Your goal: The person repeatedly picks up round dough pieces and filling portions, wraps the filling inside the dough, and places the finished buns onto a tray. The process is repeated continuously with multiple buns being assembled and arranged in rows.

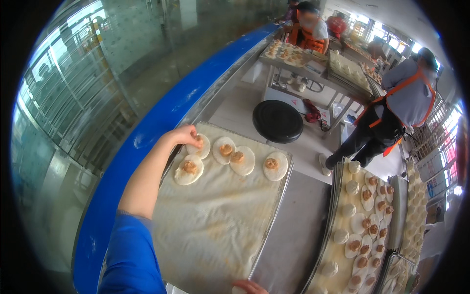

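Observation:
My left hand (pixel 188 135) reaches to the far left corner of a cloth-lined tray (pixel 216 217). Its fingers are pinched at a flat dough round (pixel 204 147) topped with brown filling, partly covering it. Close by lie another filled dough round (pixel 189 178), two overlapping ones, a left dough round (pixel 220 158) and a right dough round (pixel 245 167), and one apart, a dough round (pixel 281 172) near the tray's right corner. At the bottom edge only part of my right hand (pixel 251 286) shows, beside a pale sliver, perhaps dough; its grip is hidden.
A blue conveyor belt (pixel 161 117) runs along the left. On the right, a second tray (pixel 339 209) carries filled dough rounds and several closed buns. A black round stool (pixel 278 121) stands beyond my tray. One person (pixel 407 99) stands at right; others work farther back.

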The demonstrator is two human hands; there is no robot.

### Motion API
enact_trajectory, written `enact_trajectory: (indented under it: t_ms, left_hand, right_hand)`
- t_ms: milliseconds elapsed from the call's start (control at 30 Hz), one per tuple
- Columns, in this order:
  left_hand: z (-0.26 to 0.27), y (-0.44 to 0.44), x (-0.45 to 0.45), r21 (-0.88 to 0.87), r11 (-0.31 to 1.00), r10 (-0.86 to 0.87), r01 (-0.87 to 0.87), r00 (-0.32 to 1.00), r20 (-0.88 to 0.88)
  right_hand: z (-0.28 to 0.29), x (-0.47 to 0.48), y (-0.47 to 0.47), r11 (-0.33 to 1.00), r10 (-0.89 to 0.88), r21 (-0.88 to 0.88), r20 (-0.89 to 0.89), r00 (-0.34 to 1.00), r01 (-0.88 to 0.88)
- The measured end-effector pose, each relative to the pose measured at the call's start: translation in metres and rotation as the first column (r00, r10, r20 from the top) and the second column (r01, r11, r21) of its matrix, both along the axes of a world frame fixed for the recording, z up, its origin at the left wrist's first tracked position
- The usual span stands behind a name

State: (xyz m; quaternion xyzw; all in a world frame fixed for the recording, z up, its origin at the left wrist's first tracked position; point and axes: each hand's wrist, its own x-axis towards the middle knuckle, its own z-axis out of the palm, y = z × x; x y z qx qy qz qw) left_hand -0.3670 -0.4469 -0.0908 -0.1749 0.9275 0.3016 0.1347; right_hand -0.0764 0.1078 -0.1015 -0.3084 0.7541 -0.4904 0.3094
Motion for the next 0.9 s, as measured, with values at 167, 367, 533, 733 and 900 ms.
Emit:
enact_trajectory:
  t_ms: [167, 367, 533, 733, 900]
  left_hand:
    - [-0.003, -0.007, 0.002, -0.010, 0.999, -0.041, 0.042, 0.996, 0.074]
    - [-0.009, 0.000, 0.007, 0.165, 0.979, 0.139, -0.118, 0.983, -0.121]
    - [0.010, 0.014, 0.010, 0.114, 0.993, 0.036, -0.039, 0.999, 0.032]
    - [0.021, 0.033, 0.027, 0.012, 0.999, -0.035, 0.038, 0.981, -0.192]
    - [0.023, 0.017, 0.007, 0.446, 0.883, 0.251, -0.145, 0.949, -0.188]
  right_hand:
    - [-0.003, -0.003, 0.001, 0.999, 0.019, -0.033, 0.150, 0.989, -0.015]
    - [-0.014, -0.003, -0.003, 0.997, 0.017, -0.077, 0.002, 1.000, -0.017]
    - [-0.016, -0.004, -0.001, 0.997, 0.029, -0.076, 0.000, 1.000, -0.029]
    - [-0.008, -0.006, -0.003, 0.994, 0.018, -0.107, -0.054, 0.998, -0.023]
    - [-0.003, -0.011, -0.003, 0.999, 0.035, -0.038, 0.141, 0.989, -0.030]
